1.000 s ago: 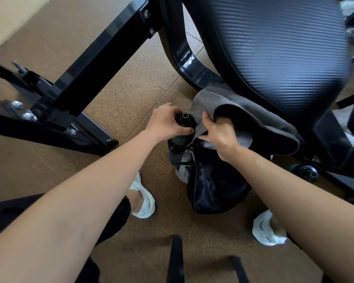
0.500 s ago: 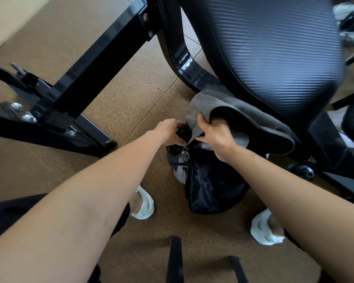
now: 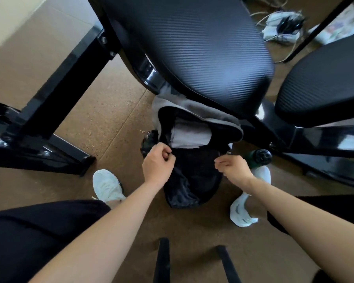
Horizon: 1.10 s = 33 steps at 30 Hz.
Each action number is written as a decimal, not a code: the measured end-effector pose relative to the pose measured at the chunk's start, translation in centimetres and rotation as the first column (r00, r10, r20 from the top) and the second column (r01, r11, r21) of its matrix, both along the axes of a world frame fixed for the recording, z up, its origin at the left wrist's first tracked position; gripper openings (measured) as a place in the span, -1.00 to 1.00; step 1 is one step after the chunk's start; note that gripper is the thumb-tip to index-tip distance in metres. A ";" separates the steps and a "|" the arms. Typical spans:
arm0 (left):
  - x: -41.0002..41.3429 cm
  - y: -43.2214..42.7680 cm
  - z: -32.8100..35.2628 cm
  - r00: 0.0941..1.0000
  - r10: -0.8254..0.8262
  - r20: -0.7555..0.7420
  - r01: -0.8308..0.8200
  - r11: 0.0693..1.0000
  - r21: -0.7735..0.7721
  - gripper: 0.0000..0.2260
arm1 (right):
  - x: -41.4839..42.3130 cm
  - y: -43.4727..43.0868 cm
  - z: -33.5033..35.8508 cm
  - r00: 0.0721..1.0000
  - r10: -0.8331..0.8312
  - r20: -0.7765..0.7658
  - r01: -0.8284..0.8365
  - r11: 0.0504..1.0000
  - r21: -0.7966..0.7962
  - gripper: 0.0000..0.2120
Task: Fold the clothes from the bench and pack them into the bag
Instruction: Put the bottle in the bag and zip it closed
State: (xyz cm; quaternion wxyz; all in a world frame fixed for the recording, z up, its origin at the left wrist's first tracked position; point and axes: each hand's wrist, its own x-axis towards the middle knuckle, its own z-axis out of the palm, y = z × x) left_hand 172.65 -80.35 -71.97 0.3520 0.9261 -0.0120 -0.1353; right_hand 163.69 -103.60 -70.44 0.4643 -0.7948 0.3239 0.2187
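A black bag (image 3: 194, 180) stands on the floor between my feet, under the front of the black padded bench (image 3: 194, 50). Its grey flap (image 3: 194, 108) is thrown back and the mouth gapes. Folded light grey clothes (image 3: 189, 135) lie inside. My left hand (image 3: 158, 163) pinches the bag's left rim. My right hand (image 3: 232, 167) pinches the right rim near a zipper pull. A dark bottle (image 3: 149, 139) sits in the bag's left side pocket, partly hidden by my left hand.
A green bottle with a black cap (image 3: 260, 156) lies on the floor right of the bag. The bench's black steel frame (image 3: 49, 111) spreads left and right. White shoes (image 3: 106, 186) flank the bag. Cables and a power strip (image 3: 282, 25) lie far right.
My left hand let go of the dark bottle, now in the side pocket. My right hand released the grey flap. Both hands moved down to the bag's rims, spreading the opening.
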 end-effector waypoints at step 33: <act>-1.4 -16.4 -4.3 0.746 0.306 -0.592 -0.615 0.658 -0.435 -0.68 | -1.0 -13.1 -8.3 0.994 -0.070 0.084 0.091 0.954 -0.286 -0.41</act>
